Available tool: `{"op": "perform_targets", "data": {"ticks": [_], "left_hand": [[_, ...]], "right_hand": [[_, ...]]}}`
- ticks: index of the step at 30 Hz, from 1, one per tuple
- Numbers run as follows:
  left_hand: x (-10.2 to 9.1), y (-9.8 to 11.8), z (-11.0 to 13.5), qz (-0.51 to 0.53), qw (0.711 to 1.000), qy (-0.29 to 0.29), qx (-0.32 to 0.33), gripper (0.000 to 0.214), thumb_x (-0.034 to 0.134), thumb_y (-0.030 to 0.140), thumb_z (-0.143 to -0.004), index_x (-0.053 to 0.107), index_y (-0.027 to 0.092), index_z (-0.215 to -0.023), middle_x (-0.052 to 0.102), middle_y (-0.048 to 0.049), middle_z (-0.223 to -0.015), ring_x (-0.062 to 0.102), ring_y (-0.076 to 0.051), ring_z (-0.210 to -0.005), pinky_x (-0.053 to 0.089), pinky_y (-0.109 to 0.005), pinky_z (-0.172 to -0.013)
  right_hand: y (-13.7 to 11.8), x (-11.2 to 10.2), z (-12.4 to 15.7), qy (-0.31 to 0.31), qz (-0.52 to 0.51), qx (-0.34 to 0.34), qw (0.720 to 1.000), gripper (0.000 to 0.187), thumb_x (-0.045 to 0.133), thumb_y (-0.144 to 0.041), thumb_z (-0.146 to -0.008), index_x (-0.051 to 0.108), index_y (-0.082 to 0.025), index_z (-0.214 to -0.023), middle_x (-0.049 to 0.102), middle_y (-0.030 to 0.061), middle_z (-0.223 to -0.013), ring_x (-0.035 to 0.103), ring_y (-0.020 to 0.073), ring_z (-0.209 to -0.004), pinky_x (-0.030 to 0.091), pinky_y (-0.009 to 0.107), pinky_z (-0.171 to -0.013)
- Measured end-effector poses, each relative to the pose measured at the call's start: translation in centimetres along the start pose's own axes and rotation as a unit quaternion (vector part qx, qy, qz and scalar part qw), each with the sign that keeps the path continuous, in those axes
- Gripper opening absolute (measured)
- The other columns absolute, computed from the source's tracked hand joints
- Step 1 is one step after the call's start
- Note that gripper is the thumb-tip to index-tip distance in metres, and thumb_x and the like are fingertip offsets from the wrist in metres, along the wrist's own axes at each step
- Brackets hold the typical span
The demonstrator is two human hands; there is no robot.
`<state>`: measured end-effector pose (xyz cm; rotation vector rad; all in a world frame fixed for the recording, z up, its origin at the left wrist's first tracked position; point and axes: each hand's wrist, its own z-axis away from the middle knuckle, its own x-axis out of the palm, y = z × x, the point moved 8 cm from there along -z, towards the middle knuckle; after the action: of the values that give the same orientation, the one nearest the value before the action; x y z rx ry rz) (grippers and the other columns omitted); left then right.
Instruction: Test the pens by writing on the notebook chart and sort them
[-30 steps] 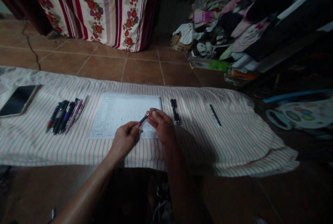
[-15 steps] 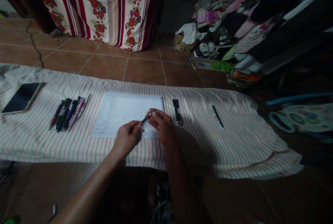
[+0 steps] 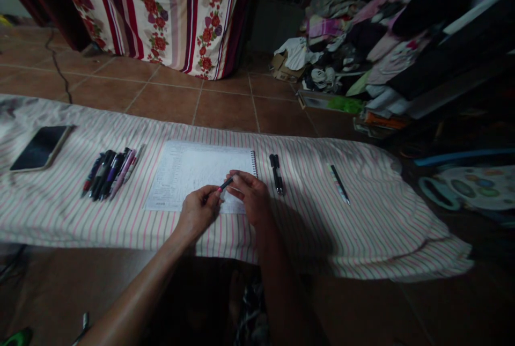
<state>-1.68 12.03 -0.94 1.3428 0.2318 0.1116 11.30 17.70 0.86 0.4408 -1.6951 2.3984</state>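
Over the lower right part of a spiral notebook (image 3: 201, 166), my two hands hold one dark pen (image 3: 226, 183) between them. My left hand (image 3: 198, 209) is closed around the lower end, where a bit of pink shows by the thumb. At the upper end, the fingers of my right hand (image 3: 250, 193) pinch the tip. The pen slants up to the right. To the right of the notebook lie two black pens (image 3: 277, 174) side by side. Farther right is a single dark and pale pen (image 3: 340, 184). A bunch of several pens (image 3: 108, 173) lies left of the notebook.
A phone (image 3: 42, 147) lies at the left on the striped cloth (image 3: 374, 228). Behind, a flowered curtain (image 3: 177, 19) hangs to the tiled floor (image 3: 225, 107). Piled clothes (image 3: 333, 29) are at the back right, with a painted board-like object (image 3: 478, 188) at the right edge.
The whole view has shifted slightly. My hands stay on the same pen, and its bright tip at the right fingers is now covered. The other pens lie unmoved on the cloth.
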Motion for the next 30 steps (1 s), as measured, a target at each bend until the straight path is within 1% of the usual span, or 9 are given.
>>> {"op": "perform_targets", "data": {"ticks": [7,9,13,16,18,21,24,26,30], "left_hand": [[-0.4,1.5,0.3,-0.062,0.998,-0.002,0.029,0.031,0.055,0.039,-0.075,0.066,0.015,-0.091,0.067,-0.0044,-0.070,0.060,-0.016,-0.062,0.045,-0.027,-0.060],[-0.7,1.9,0.4,-0.086,0.995,0.009,0.040,0.031,0.054,0.038,-0.075,0.066,0.015,-0.092,0.068,-0.0047,-0.072,0.061,-0.017,-0.066,0.046,-0.028,-0.063],[-1.1,2.4,0.5,-0.133,0.988,0.040,0.068,0.029,0.055,0.037,-0.075,0.067,0.017,-0.092,0.070,-0.0062,-0.082,0.062,-0.019,-0.074,0.046,-0.030,-0.069],[-1.0,2.7,0.6,-0.142,0.985,0.046,0.084,0.027,0.054,0.036,-0.076,0.067,0.018,-0.091,0.070,-0.0062,-0.085,0.062,-0.019,-0.077,0.045,-0.031,-0.071],[-0.7,2.7,0.5,-0.127,0.988,0.035,0.079,0.027,0.055,0.036,-0.075,0.067,0.018,-0.090,0.069,-0.0048,-0.081,0.061,-0.018,-0.072,0.045,-0.029,-0.068],[-0.5,2.6,0.5,-0.061,0.997,0.020,0.045,0.026,0.057,0.036,-0.073,0.066,0.016,-0.086,0.065,-0.0012,-0.067,0.056,-0.014,-0.061,0.042,-0.026,-0.059],[-0.4,2.3,0.5,0.023,1.000,0.017,0.010,0.025,0.060,0.036,-0.069,0.064,0.015,-0.081,0.060,0.0010,-0.059,0.052,-0.012,-0.055,0.040,-0.023,-0.053],[-0.2,2.0,0.4,0.050,0.999,0.006,-0.003,0.025,0.061,0.035,-0.068,0.064,0.014,-0.081,0.059,0.0013,-0.058,0.050,-0.011,-0.053,0.039,-0.023,-0.051],[0.1,1.4,0.3,0.051,0.998,-0.018,-0.015,0.028,0.062,0.036,-0.068,0.063,0.014,-0.084,0.061,-0.0002,-0.060,0.051,-0.011,-0.053,0.040,-0.024,-0.052]], "right_hand": [[-0.1,-0.1,0.1,0.000,0.023,-0.012,1.000,0.028,0.074,-0.034,-0.056,0.067,-0.016,-0.076,0.068,0.0012,-0.076,0.063,0.0122,-0.068,0.054,0.026,-0.062],[-0.1,0.0,0.1,-0.001,0.031,-0.021,0.999,0.027,0.074,-0.036,-0.058,0.065,-0.016,-0.074,0.068,0.0002,-0.074,0.062,0.0112,-0.066,0.054,0.025,-0.061],[-0.3,0.0,0.1,0.018,0.071,-0.052,0.996,0.028,0.073,-0.039,-0.060,0.058,-0.016,-0.067,0.062,-0.0028,-0.059,0.060,0.0104,-0.056,0.055,0.025,-0.055],[-0.3,0.1,0.2,0.017,0.086,-0.059,0.994,0.032,0.072,-0.043,-0.061,0.054,-0.016,-0.065,0.058,-0.0032,-0.055,0.060,0.0114,-0.055,0.056,0.025,-0.052],[-0.4,0.4,0.3,-0.004,0.070,-0.049,0.996,0.036,0.069,-0.048,-0.063,0.055,-0.016,-0.070,0.062,-0.0004,-0.064,0.063,0.0136,-0.062,0.056,0.026,-0.052],[-0.3,0.7,0.5,-0.050,0.032,-0.019,0.998,0.046,0.060,-0.057,-0.068,0.058,-0.017,-0.090,0.066,0.0051,-0.081,0.066,0.0184,-0.075,0.056,0.028,-0.053],[-0.4,0.8,0.6,-0.082,0.015,-0.002,0.997,0.050,0.059,-0.056,-0.071,0.057,-0.019,-0.105,0.067,0.0068,-0.085,0.066,0.0203,-0.080,0.056,0.029,-0.057],[-0.4,0.6,0.6,-0.079,0.023,-0.006,0.997,0.046,0.063,-0.051,-0.068,0.060,-0.020,-0.103,0.067,0.0058,-0.088,0.067,0.0195,-0.078,0.056,0.030,-0.060],[-0.3,0.2,0.3,-0.058,0.040,-0.014,0.997,0.035,0.069,-0.043,-0.063,0.066,-0.019,-0.088,0.068,0.0036,-0.088,0.067,0.0183,-0.074,0.055,0.031,-0.063]]}}
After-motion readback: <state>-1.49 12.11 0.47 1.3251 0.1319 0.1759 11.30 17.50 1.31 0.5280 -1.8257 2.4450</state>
